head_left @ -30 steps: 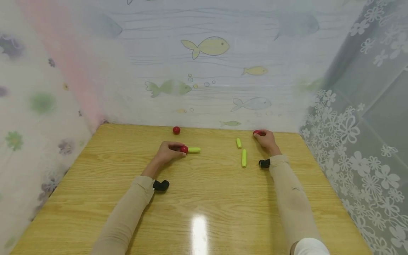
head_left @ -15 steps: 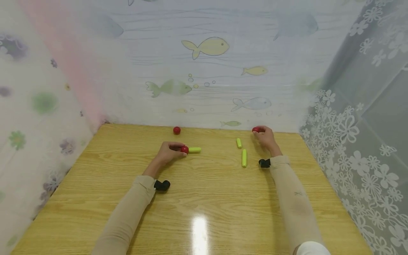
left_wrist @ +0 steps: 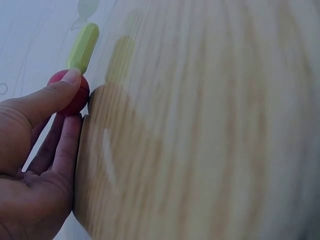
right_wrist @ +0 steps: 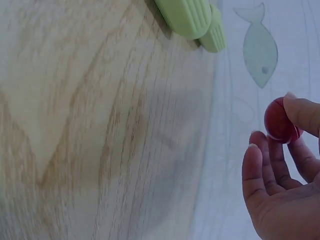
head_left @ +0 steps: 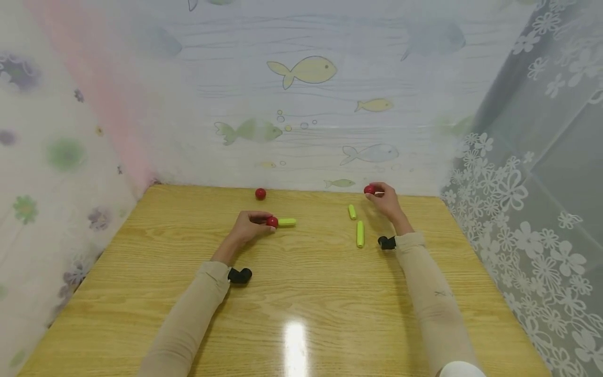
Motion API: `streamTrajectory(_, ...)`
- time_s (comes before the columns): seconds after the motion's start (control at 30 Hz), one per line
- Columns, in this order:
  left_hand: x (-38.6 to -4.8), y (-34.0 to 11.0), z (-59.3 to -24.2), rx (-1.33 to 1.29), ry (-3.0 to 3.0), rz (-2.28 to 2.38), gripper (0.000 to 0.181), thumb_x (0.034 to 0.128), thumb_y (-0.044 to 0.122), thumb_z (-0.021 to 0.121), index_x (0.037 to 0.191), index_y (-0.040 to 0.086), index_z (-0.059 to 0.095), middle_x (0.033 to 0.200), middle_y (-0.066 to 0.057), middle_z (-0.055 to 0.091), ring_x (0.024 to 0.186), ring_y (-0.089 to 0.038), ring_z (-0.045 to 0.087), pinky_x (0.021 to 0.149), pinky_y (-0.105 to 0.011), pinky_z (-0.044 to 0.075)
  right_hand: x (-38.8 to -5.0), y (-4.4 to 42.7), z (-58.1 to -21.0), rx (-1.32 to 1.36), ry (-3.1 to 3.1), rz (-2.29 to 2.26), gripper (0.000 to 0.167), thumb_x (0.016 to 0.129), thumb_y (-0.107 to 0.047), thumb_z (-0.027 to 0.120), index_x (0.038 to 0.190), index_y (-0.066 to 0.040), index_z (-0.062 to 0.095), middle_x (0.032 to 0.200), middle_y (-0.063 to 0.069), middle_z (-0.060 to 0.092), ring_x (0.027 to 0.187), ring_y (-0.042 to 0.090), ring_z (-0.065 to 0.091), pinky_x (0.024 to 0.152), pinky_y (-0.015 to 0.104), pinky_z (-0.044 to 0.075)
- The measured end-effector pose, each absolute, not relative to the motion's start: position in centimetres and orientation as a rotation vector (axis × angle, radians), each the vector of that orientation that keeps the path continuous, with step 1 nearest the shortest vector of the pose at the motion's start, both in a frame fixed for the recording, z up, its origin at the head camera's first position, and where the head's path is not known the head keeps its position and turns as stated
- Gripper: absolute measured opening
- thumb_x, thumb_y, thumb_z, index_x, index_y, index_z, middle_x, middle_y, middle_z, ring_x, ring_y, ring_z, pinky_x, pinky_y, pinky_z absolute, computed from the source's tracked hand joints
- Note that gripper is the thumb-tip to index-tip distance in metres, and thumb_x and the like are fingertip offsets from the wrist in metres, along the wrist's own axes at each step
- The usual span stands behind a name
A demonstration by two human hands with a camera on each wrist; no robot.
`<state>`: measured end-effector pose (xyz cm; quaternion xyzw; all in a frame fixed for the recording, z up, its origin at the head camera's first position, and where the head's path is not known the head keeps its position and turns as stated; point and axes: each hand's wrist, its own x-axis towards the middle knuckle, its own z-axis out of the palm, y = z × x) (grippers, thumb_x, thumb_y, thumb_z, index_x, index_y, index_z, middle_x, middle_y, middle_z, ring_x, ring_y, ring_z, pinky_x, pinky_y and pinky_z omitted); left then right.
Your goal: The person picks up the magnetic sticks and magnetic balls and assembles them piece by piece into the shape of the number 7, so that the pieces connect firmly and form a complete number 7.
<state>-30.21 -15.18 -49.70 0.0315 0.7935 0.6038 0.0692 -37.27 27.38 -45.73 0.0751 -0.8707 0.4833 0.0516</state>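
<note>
In the head view my left hand (head_left: 248, 229) pinches a red ball (left_wrist: 76, 97) between thumb and fingers. A yellow-green ribbed stick (left_wrist: 84, 48) points away from that ball, its near end touching it. My right hand (head_left: 388, 203) pinches another red ball (right_wrist: 280, 121) between thumb and fingertips, near the back of the table. A dark line runs across this ball in the right wrist view. Left of the right hand lie a short yellow-green stick (head_left: 352, 212) and a longer yellow-green stick (head_left: 360, 234), apart from each other.
A third red ball (head_left: 260, 194) rests near the back edge of the wooden table (head_left: 301, 283). Behind it hangs a fish-print curtain (head_left: 306, 131). Patterned sheets also flank the left and right sides. Black wrist cameras stick out from both cuffs.
My right hand has lifted its red ball and carried it a little to the left. The left hand keeps its hold on the ball with the stick, almost unmoved.
</note>
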Motion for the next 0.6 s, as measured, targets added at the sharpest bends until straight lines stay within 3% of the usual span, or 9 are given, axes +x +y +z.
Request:
streamTrajectory(0.23,-30.1,-15.1,-49.8,0.065,2.381,1.832,0.046,0.0826,0.007,0.086,0.126,0.002,0.071,0.124,-0.018,0.070,0.109,-0.022,0.067,0.089,-0.025,0.055,-36.9,26.7,-45.7,0.266,-2.612,1.548,0.045,0.101,-0.008,0.062,0.142,0.008,0.050,0.136,0.032,0.054,0.124,0.045,0.054,0.082,0.018,0.048)
streamTrajectory(0.6,-30.1,-14.9,-49.8,0.040,2.395,1.829,0.046,0.0826,0.006,0.085,0.126,0.002,0.071,0.125,-0.018,0.070,0.111,-0.025,0.066,0.090,-0.027,0.055,-36.1,24.5,-44.8,0.333,-2.635,1.752,0.049,0.101,-0.003,0.061,0.145,0.013,0.045,0.140,0.036,0.051,0.129,0.047,0.052,0.080,0.012,0.048)
